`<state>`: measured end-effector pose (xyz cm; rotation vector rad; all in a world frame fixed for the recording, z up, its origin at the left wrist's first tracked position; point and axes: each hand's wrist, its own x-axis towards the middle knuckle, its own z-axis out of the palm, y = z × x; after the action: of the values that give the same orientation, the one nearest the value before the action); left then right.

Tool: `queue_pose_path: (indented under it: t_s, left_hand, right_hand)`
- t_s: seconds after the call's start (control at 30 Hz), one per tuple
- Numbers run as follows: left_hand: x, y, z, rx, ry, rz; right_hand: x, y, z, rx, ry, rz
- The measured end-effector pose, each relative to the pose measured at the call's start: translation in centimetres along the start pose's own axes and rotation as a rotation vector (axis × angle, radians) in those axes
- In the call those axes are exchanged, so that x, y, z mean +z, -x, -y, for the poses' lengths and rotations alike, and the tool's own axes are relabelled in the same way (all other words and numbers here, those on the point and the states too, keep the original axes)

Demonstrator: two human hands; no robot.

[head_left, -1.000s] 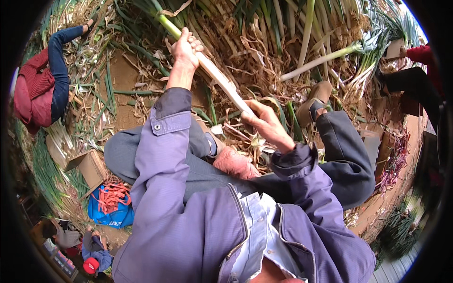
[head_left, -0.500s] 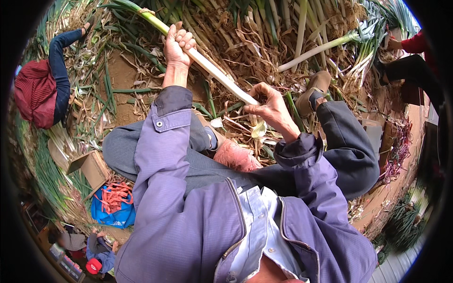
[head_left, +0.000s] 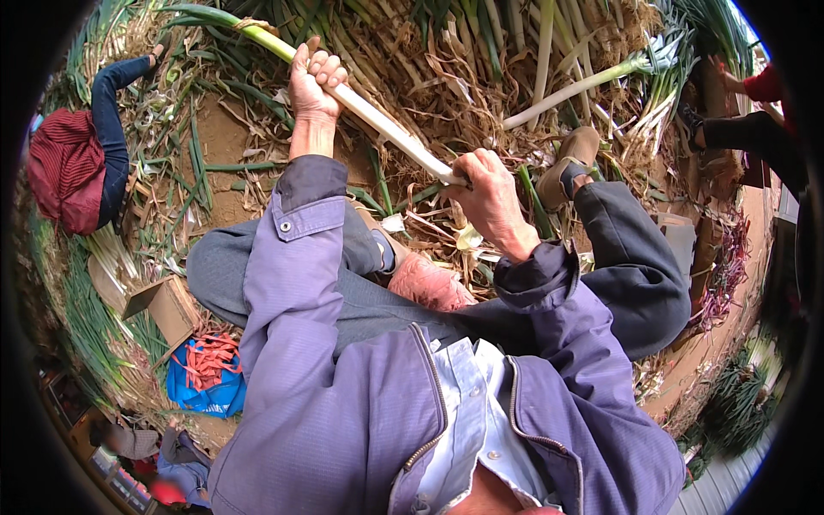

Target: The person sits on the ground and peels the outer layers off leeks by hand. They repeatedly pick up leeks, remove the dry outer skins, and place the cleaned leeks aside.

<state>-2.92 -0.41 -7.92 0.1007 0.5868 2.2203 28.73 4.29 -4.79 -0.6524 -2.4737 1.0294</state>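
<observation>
My left hand (head_left: 315, 90) is closed around the upper stalk of a long leek (head_left: 386, 129), whose green top reaches up to the left. At the leek's white lower end my right hand (head_left: 482, 193) has its fingers curled in and gripping; exactly where the fingertips sit is hidden. Behind the leek lies a big pile of leeks (head_left: 455, 51) with dry roots and husks, and a separate white stalk (head_left: 566, 96) rests across it at right. Below, a pink bundle (head_left: 429, 279) lies between my legs.
Co-workers sit at left (head_left: 69, 167), right (head_left: 760, 86) and lower left (head_left: 176, 468). A blue bag (head_left: 193, 390) of pink strips and a cardboard box (head_left: 167, 305) lie by my left knee. Purple scraps (head_left: 725, 270) lie right of my leg. Leaves litter the ground.
My left hand and the leek have shifted slightly up and left. My right hand has risen and curled its fingers more tightly at the lower end. The co-worker at right has moved a hand.
</observation>
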Motion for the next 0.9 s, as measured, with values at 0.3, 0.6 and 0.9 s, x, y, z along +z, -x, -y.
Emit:
queue_pose_path:
  t_s: [0.3,0.6,0.9]
  left_hand:
    - [0.5,0.2,0.5,0.087,-0.132,-0.310]
    - [0.7,0.3,1.0,0.139,-0.212,-0.540]
    - [2.5,0.9,1.5,0.188,-0.225,-0.619]
  right_hand:
    - [0.3,0.2,-0.3,-0.150,0.201,-0.084]
    - [0.0,0.3,0.1,-0.108,0.351,0.008]
    - [0.4,0.2,-0.1,-0.046,0.344,0.075]
